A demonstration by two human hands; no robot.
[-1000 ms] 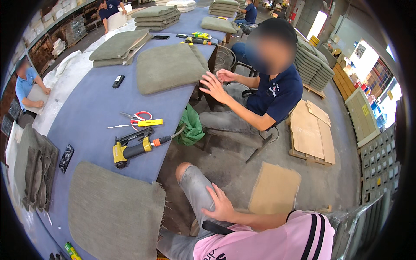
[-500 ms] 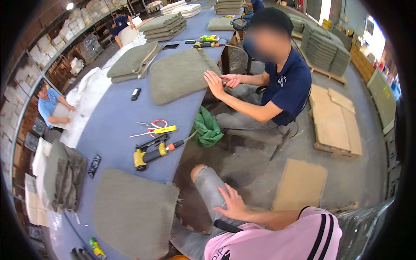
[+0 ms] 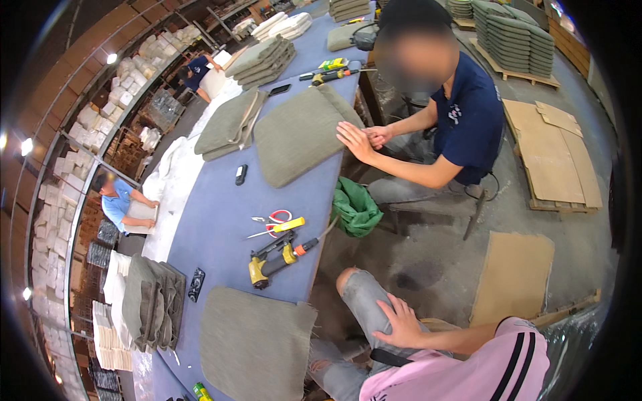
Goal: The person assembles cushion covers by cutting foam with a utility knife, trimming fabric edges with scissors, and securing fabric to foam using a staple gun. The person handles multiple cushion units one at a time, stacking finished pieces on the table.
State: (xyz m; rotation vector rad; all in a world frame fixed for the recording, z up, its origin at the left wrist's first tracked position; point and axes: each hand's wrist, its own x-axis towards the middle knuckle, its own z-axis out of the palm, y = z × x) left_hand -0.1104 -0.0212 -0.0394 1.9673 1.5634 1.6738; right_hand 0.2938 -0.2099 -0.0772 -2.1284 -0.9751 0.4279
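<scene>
My right hand [image 3: 403,325] lies on the thigh of my grey jeans [image 3: 364,304], fingers spread and holding nothing. My left hand is out of view. On the blue-covered table nearest me is a flat grey-green fabric-covered cushion [image 3: 254,344] with a frayed edge. Beyond it lie a yellow and black air stapler [image 3: 271,264], a yellow-handled screwdriver [image 3: 287,228] and red-handled pliers [image 3: 279,219]. Across from me a seated co-worker in a navy shirt [image 3: 468,127] has both hands at the edge of another grey-green cushion [image 3: 304,137].
Stacked grey-green covers [image 3: 154,304] stand at the table's left edge, beside a black packet [image 3: 196,285]. A small black device [image 3: 241,175] lies mid-table. A green bag [image 3: 356,207] hangs by the table edge. Cardboard [image 3: 513,277] lies on the floor at right. Two more people work beyond the table.
The view has swung to the left, so everything sits further right in the picture. My right hand stays on my thigh. The co-worker's hands remain at the cushion's edge.
</scene>
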